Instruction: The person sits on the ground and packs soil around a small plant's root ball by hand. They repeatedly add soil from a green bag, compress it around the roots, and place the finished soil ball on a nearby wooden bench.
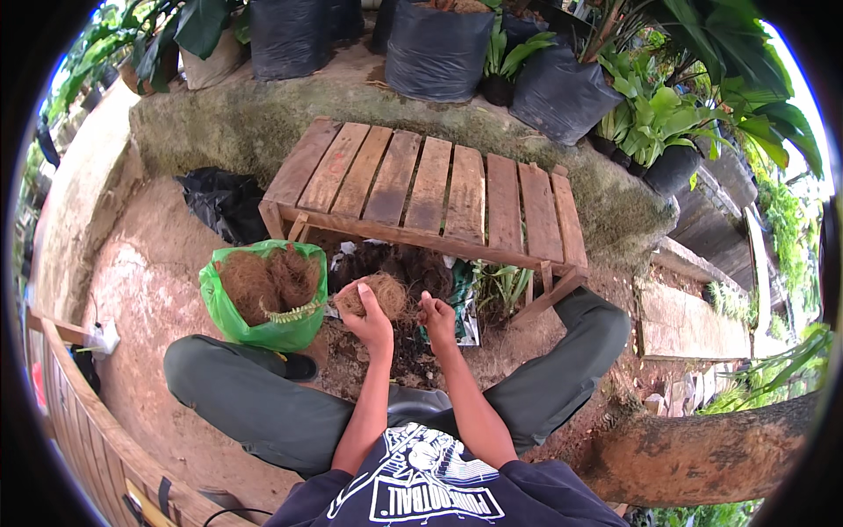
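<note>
My left hand [370,324] cups a ball of brown coconut fibre [385,296] in front of me. A small pinnate frond [295,313] reaches left from the ball, over the rim of a green plastic bag [263,339]. Inside that bag sit clumps of coconut fibre [245,280]. Just right of the ball, my right hand [438,321] has its fingertips pinched together on thin loose fibre strands. Dark potting soil [395,260] lies beyond my hands on an opened plastic sack [466,296], partly hidden under a slatted wooden bench.
The wooden bench [421,191] stands ahead, with a strappy-leaved plant [504,286] under its right side. A black plastic bag [224,201] lies left of it. Potted plants in black grow bags [438,56] line the concrete ledge [316,99]. A tree trunk [698,451] is at right, a slatted wooden structure [99,435] at left.
</note>
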The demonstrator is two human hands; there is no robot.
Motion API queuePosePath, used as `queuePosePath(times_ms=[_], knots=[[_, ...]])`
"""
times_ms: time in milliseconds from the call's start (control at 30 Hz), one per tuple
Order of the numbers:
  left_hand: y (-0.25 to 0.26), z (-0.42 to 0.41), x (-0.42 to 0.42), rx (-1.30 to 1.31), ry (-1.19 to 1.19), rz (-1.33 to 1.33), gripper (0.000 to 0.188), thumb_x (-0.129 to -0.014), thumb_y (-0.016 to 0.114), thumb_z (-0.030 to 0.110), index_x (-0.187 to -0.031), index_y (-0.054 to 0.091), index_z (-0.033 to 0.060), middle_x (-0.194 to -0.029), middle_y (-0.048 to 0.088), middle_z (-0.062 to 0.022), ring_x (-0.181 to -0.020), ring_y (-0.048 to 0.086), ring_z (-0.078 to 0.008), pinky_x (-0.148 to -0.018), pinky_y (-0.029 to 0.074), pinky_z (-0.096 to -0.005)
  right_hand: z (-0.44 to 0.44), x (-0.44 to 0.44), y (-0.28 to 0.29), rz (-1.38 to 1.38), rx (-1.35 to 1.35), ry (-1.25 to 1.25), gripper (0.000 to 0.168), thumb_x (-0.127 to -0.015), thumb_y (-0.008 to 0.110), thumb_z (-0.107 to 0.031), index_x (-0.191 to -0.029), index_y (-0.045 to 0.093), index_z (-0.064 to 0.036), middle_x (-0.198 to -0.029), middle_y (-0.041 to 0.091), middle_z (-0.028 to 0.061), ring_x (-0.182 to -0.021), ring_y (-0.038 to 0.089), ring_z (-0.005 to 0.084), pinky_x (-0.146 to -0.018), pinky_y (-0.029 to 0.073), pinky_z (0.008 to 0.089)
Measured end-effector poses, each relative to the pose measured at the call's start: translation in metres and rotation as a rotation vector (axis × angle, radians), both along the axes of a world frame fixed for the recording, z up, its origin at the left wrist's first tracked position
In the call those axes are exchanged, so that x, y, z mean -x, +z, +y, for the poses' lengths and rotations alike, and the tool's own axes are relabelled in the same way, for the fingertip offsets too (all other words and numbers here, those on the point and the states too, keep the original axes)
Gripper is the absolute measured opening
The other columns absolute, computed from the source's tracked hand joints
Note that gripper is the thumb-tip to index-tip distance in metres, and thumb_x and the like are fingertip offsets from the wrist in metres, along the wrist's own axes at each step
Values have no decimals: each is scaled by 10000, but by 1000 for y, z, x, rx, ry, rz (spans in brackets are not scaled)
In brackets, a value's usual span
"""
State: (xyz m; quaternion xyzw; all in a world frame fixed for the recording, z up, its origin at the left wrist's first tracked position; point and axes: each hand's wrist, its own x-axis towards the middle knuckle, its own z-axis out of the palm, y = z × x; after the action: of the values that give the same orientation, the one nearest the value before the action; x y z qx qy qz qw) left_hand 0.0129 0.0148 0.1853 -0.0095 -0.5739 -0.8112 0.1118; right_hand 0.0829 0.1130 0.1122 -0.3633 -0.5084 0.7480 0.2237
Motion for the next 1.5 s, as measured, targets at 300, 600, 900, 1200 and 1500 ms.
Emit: queuePosePath(times_ms=[300,600,900,1200,1500], knots=[[-2,0,0,40,-10,13,222,-955,543,192,-1063,510,2,-983,588,-90,-870,571,-163,-791,469,-307,-7,-2,-11,4,6,79,267,-906,655,-251,-1007,616,-7,-897,670,45,-804,627,98,-698,480,227],[-1,1,-1,11,-51,31,221,-959,540,198,-1063,502,6,-983,585,-86,-870,570,-161,-793,468,-306,-5,-1,-9,80,6,115,232,-917,644,-247,-919,640,-15,-775,650,25,-696,577,78,-651,465,217],[-4,3,-1,11,-41,42,222,-958,545,196,-1067,497,8,-982,587,-89,-869,572,-158,-788,472,-301,-4,-1,-6,69,-130,178,319,-961,564,-328,-802,600,-54,-683,565,-27,-634,482,49,-604,389,217],[1,1,-3,56,-44,36,223,-960,542,195,-1075,493,10,-985,591,-88,-871,579,-159,-782,477,-302,-9,2,-4,71,-173,263,395,-1000,457,-399,-754,488,-91,-668,416,-54,-637,381,59,-601,334,228],[-1,2,-2,46,-41,35,216,-956,550,188,-1065,503,8,-979,591,-89,-864,582,-157,-772,481,-295,-6,3,-7,-114,-146,199,532,-972,459,-494,-671,512,-58,-618,535,-16,-598,494,74,-594,390,228]])
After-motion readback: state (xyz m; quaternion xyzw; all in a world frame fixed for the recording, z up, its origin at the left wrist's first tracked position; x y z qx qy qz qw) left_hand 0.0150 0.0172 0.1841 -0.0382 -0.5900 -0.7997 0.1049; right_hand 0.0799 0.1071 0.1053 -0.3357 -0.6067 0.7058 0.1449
